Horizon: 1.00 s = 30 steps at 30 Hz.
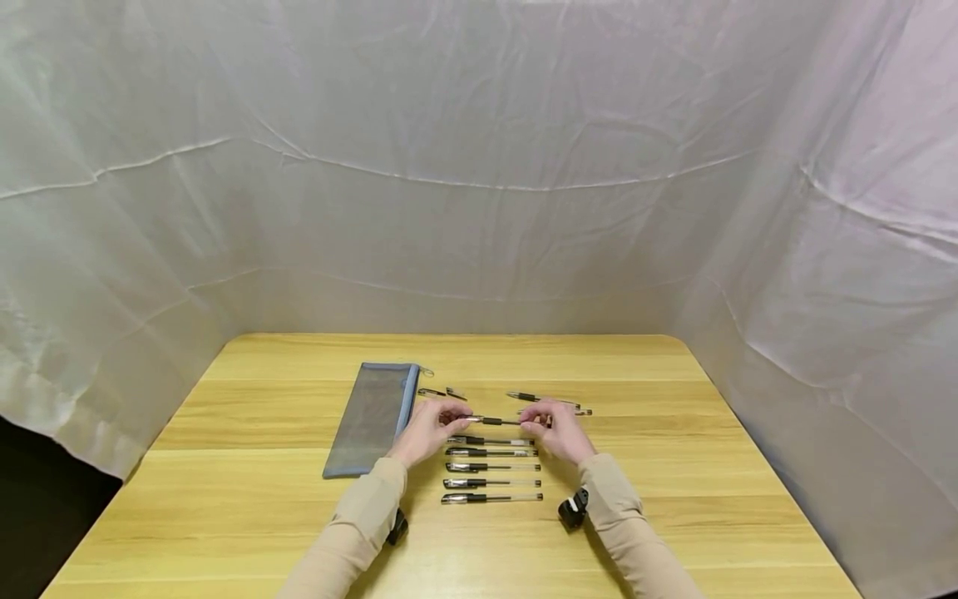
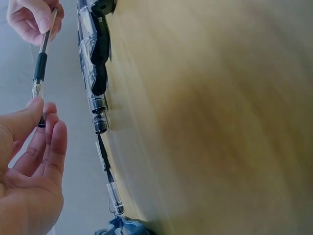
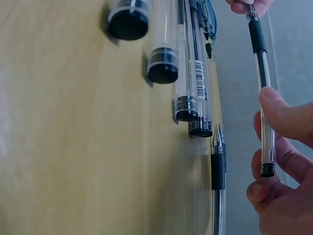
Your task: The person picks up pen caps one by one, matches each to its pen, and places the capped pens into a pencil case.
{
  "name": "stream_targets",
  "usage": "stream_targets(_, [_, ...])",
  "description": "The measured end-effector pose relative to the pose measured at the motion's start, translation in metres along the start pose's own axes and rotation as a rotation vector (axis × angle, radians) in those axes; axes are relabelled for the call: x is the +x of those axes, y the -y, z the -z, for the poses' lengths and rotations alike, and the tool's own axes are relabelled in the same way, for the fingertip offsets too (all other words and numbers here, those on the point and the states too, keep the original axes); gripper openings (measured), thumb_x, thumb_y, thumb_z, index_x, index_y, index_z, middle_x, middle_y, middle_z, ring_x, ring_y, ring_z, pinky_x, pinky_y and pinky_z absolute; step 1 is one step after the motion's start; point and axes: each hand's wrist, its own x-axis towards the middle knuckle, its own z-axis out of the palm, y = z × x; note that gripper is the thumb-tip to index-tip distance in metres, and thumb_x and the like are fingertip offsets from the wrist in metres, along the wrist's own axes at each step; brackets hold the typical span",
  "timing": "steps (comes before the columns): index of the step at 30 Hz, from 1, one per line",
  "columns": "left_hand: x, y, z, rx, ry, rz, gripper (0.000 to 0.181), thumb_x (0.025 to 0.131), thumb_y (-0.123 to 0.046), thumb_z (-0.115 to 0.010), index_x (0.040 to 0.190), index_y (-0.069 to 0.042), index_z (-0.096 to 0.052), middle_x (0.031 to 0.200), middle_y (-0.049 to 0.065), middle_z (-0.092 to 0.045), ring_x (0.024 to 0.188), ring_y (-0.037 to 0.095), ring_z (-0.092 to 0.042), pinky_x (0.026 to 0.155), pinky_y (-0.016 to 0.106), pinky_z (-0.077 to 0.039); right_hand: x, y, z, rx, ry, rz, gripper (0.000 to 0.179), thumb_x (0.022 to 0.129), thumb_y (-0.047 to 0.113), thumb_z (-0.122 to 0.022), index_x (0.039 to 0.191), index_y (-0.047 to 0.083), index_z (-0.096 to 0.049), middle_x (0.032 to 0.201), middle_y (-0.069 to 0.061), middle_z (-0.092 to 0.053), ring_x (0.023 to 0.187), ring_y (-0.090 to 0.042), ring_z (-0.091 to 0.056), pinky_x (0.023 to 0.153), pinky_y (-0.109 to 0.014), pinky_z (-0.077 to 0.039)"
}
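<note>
Both hands hold one clear gel pen [image 1: 491, 421] with a black grip, raised above the table and level between them. My left hand [image 1: 432, 428] pinches its tip end, where a cap [image 2: 41, 120] with a black end shows between thumb and fingers. Thumb and fingers of my right hand [image 1: 557, 426] grip the clear barrel [image 3: 267, 132] near its black end plug. Whether the cap is fully seated on the tip is hidden by the left fingers. Below the hands several capped pens [image 1: 491, 497] lie in a row, roughly parallel.
Left of the row lies a grey mesh zip pouch [image 1: 367, 424] with a blue edge. Beyond the hands are two loose pen caps [image 1: 432, 392] and uncapped pens [image 1: 542, 399] to the right. A pale curtain [image 1: 479, 249] surrounds the wooden table [image 1: 262, 516].
</note>
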Motion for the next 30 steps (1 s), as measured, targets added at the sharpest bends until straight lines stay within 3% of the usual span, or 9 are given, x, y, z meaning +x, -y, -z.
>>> stream_targets(11, [-0.0007,-0.0014,-0.0004,0.009,0.025,0.014,0.016,0.096,-0.012,-0.068,0.109,-0.009,-0.075,0.103,0.006,-0.075,0.086,0.012,-0.065,0.073,0.020,-0.053,-0.0006,-0.0001,0.0000,0.085,0.062,-0.021,0.013,0.091,0.008,-0.070,0.103,0.007,-0.075,0.102,-0.009,-0.074,0.086,-0.012,-0.059,0.077,-0.023,-0.049])
stream_targets(21, [-0.0005,-0.0020,-0.0001,0.023,0.035,0.019,0.017,0.096,-0.012,-0.067,0.110,-0.007,-0.075,0.104,0.006,-0.076,0.088,0.014,-0.067,0.076,0.022,-0.055,-0.0010,-0.0037,0.0004,0.131,0.061,0.001,0.015,0.092,0.012,-0.070,0.105,0.006,-0.074,0.108,-0.013,-0.075,0.093,-0.015,-0.063,0.084,-0.025,-0.051])
stream_targets(30, [-0.0015,-0.0012,-0.0001,-0.011,0.035,0.011,0.018,0.094,-0.012,-0.070,0.110,-0.005,-0.075,0.103,0.008,-0.076,0.085,0.015,-0.068,0.073,0.020,-0.055,-0.0004,-0.0069,-0.0016,0.144,0.039,0.048,0.014,0.091,0.010,-0.071,0.103,0.003,-0.074,0.105,-0.016,-0.075,0.092,-0.019,-0.065,0.081,-0.022,-0.052])
